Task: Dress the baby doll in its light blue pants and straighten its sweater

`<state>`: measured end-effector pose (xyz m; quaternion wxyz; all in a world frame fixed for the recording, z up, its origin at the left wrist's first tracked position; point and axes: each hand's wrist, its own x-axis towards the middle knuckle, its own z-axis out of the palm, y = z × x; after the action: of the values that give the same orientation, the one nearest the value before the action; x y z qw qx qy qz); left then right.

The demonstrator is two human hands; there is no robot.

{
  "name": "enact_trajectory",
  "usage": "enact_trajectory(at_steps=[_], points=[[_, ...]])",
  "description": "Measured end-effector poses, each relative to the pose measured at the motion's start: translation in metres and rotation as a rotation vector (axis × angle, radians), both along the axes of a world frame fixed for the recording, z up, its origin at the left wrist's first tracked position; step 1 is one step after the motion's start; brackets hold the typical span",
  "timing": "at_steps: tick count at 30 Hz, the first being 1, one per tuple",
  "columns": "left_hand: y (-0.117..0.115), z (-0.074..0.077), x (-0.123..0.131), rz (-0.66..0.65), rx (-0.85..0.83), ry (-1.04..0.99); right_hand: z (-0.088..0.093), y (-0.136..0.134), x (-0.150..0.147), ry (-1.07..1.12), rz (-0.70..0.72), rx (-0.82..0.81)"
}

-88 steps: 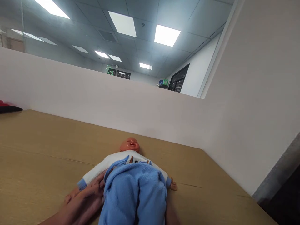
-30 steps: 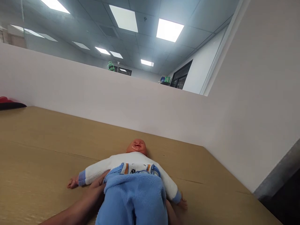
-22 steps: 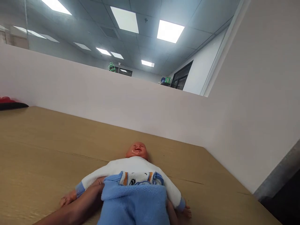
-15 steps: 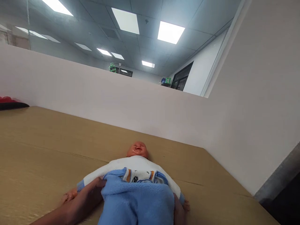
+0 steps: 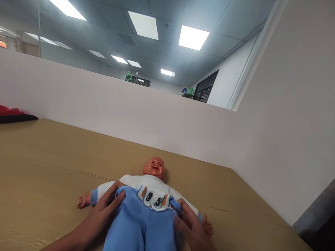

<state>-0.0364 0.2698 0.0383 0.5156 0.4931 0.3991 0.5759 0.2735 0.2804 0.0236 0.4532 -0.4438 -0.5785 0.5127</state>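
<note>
A baby doll (image 5: 153, 167) lies on its back on the tan cardboard surface (image 5: 52, 164), head away from me. It wears a white fleece top and blue fleece trousers (image 5: 142, 223) with a patterned bib. My left hand (image 5: 107, 205) pinches the trousers' waistband at the doll's left side, thumb on top. On the other side my right hand (image 5: 190, 226) grips the same waistband, fingers curled on the cloth. The doll's legs run out of the bottom of the view.
A low white partition (image 5: 104, 108) runs behind the surface and a white wall (image 5: 288, 122) closes the right side. A red and black item (image 5: 13, 115) lies at the far left edge. Ceiling lights show above.
The blue trousers have been drawn higher up the doll's body and smoothed. My right hand has come into view at the waistband. The doll's head has turned slightly upright.
</note>
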Motion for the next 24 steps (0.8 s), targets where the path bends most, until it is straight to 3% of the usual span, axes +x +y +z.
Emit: enact_trajectory(at_steps=[3, 7, 11, 13, 15, 17, 20, 22, 24], points=[[0.006, -0.003, -0.001, -0.101, -0.086, -0.064, 0.017, 0.019, -0.008, 0.064, -0.007, -0.010], [0.009, -0.002, 0.001, -0.161, -0.245, -0.177, 0.007, 0.054, -0.016, 0.027, -0.132, 0.054], [0.006, 0.004, 0.003, -0.199, -0.110, -0.084, 0.002, 0.065, -0.017, -0.067, -0.219, 0.146], [0.004, 0.006, 0.005, -0.131, -0.046, -0.026, 0.018, 0.061, -0.022, -0.136, -0.250, 0.201], [0.001, 0.008, 0.008, -0.058, -0.026, -0.007, 0.047, 0.054, -0.035, -0.248, -0.233, 0.292], [-0.003, 0.009, 0.012, -0.023, -0.013, -0.027, 0.081, 0.051, -0.058, -0.350, -0.126, 0.396], [-0.007, 0.006, 0.016, 0.082, 0.025, -0.079, 0.124, 0.060, -0.103, -0.592, 0.154, 0.547], [-0.010, 0.002, 0.018, 0.186, 0.069, -0.045, 0.135, 0.077, -0.137, -0.853, 0.447, 0.594], [-0.010, -0.002, 0.017, 0.244, 0.108, 0.050, 0.132, 0.098, -0.170, -0.949, 0.706, 0.588]])
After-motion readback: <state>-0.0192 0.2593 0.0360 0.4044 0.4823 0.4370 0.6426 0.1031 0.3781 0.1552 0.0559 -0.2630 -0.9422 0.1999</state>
